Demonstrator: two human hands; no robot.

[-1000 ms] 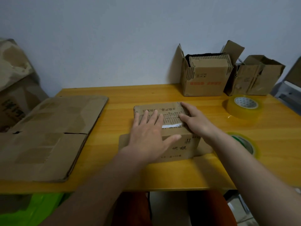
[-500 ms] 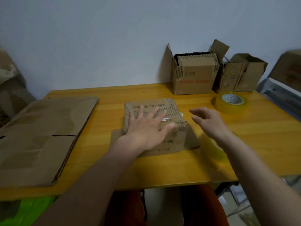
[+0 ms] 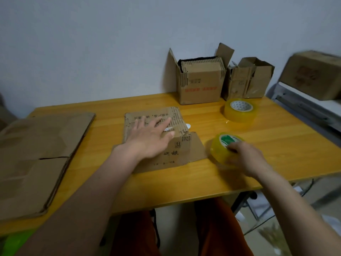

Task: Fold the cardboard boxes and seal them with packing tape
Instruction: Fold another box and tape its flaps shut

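Cardboard box (image 3: 177, 145) is folded, untaped; flat left hand (image 3: 149, 139) presses its flaps. Beside it, right hand (image 3: 245, 157) grips the tape roll (image 3: 224, 148).

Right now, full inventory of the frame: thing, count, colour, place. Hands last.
small brown cardboard box: 1, brown, table centre, flaps pressed shut
near yellow tape roll with green-printed core: 1, yellow, right of that box
far yellow tape roll with white core: 1, yellow, further back on the right
open brown cardboard boxes: 2, brown, back of table by the wall; larger with red print, smaller crumpled one to its right
flattened brown cardboard sheets: a stack, brown, table's left end
yellow wooden table: 1, yellow
brown box on a grey unit: 1, brown, far right, blurred
left hand: flat on the small box's top
right hand: fingers curled on the near tape roll
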